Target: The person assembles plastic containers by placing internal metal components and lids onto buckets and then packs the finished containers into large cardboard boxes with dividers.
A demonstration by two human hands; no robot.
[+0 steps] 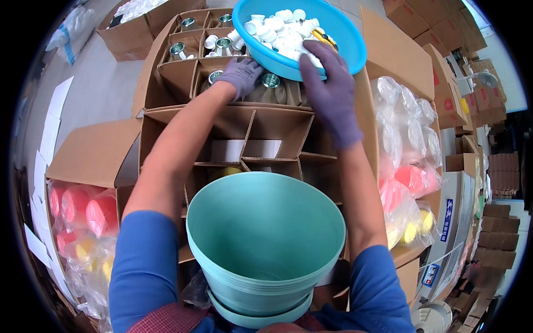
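My left hand [242,77], in a purple-grey glove, reaches over the far part of a divided carton [233,114], among bottles with shiny metallic necks. Its fingers are partly spread, with their undersides hidden. Beside it stands one bottle [270,89] in a compartment. My right hand [335,83], gloved alike, hovers at the near right rim of a blue basin [351,41], thumb and fingers apart. White plastic caps [280,33] fill the basin, and a yellow-and-black tool [325,39] lies on them. Close to my body, between my forearms, sits a pale green tub [266,233].
Open cartons of bagged pink and yellow items flank me, one at the left [83,222] and one at the right [408,166]. Another carton [133,36] stands at far left, near a clear plastic bag [72,30]. Stacked boxes [444,28] rise at far right.
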